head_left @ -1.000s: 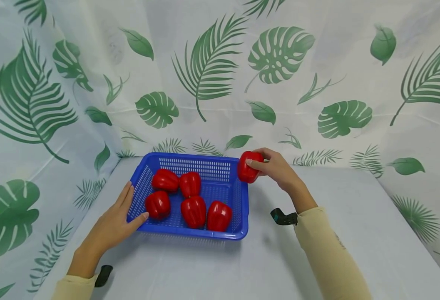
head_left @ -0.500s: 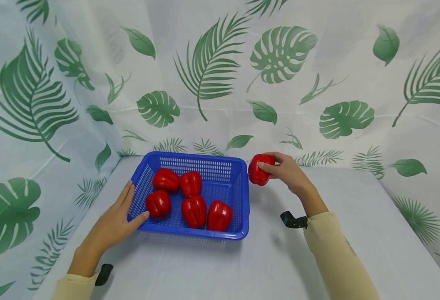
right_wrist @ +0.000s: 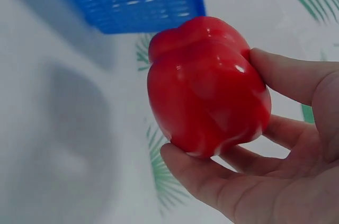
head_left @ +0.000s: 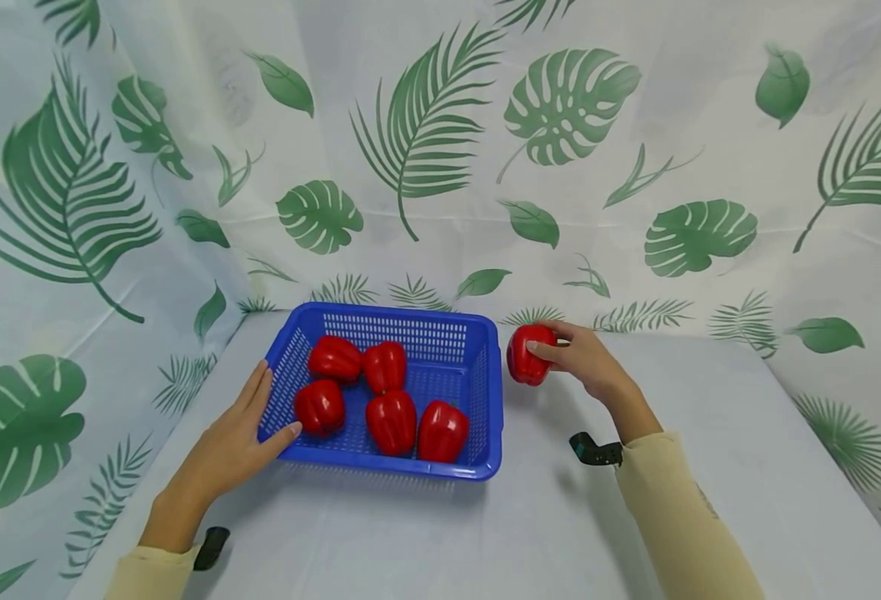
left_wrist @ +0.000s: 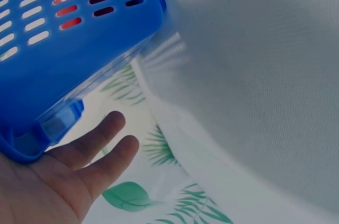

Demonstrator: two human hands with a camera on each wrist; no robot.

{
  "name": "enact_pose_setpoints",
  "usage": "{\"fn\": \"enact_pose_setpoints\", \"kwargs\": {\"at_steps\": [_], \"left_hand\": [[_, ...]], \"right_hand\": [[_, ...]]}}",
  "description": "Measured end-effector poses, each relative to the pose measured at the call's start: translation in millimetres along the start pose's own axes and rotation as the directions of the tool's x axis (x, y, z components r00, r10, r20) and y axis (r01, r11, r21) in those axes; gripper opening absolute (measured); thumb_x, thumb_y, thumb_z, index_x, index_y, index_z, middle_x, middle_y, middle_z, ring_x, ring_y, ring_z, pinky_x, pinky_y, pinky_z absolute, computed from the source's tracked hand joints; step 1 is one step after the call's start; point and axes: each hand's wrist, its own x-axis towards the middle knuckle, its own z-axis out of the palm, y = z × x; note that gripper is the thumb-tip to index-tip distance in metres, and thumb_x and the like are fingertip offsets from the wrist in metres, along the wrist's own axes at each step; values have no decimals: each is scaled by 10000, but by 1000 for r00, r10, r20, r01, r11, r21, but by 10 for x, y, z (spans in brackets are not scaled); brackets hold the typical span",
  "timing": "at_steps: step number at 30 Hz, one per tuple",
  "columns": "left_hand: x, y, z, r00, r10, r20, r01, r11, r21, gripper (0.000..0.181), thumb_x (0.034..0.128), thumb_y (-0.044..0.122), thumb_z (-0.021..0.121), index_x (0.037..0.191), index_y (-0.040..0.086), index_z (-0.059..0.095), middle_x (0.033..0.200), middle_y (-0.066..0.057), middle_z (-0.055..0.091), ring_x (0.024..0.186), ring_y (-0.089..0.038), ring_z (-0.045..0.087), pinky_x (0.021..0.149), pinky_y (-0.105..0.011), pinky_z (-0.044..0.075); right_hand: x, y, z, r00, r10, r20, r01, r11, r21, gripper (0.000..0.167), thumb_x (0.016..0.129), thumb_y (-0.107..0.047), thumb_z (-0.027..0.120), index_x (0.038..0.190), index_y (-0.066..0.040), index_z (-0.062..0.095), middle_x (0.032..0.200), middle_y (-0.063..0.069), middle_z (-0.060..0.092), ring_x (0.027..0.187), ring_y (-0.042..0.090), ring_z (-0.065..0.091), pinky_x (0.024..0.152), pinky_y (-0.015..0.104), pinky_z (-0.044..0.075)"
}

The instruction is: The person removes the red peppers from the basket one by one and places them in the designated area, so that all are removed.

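Observation:
A red bell pepper [head_left: 529, 356] is gripped between the thumb and fingers of my right hand [head_left: 578, 358], just right of the blue plastic basket [head_left: 494, 433]. In the right wrist view the same glossy pepper [right_wrist: 209, 89] is held above the table, its shadow apart from it. My left hand [head_left: 233, 446] rests against the basket's left side with fingers straight and thumb over the near rim. The left wrist view shows its fingers [left_wrist: 108, 163] extended by the basket's rim [left_wrist: 58, 123]. Inside the basket lie several more red bell peppers [head_left: 391, 422].
A white-covered table [head_left: 380, 542] carries the basket. Behind and to the left hangs a white curtain [head_left: 448, 250] printed with green leaves. Black wrist devices [head_left: 593, 450] sit at both sleeve cuffs.
My right hand has carried the pepper from over the basket's right rim outward to the right, then lowered it beside the basket. My left hand keeps its place.

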Motion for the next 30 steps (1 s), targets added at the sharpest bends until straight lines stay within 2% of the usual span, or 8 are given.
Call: {"fn": "enact_pose_setpoints", "kwargs": {"at_steps": [7,17,22,30], "left_hand": [[8,4,5,1000,-14,6,14,1000,-10,1059,1016,604,600,1696,-21,81,1781,-214,17,1558,-561,200,1111,-764,336],[13,-11,14,1000,-17,4,17,1000,-7,1059,1013,606,601,1698,-15,84,1782,-209,18,1556,-561,209,1095,-768,353],[17,0,18,1000,-18,4,18,1000,-9,1063,1009,611,604,1698,-13,90,1782,-207,19,1561,-556,197,1093,-766,357],[20,1,14,1000,-21,-3,21,1000,-5,1066,1007,607,610,1696,-18,90,1781,-213,18,1557,-564,201,1082,-761,373]], "right_hand": [[54,228,24,998,36,45,-38,999,37,717,1046,-221,714,1635,13,379,1564,297,447,1416,483,443,1091,584,512],[90,400,83,997,63,48,-64,998,10,688,1044,-210,711,1618,11,406,1553,296,450,1416,482,434,1074,558,535],[73,429,99,996,81,46,-80,996,-27,668,1039,-227,715,1605,-8,437,1559,295,456,1439,497,410,1080,580,524],[58,437,96,995,54,86,-47,996,-76,747,1015,-263,734,1628,-12,388,1593,309,413,1476,542,345,1090,652,486]]}}
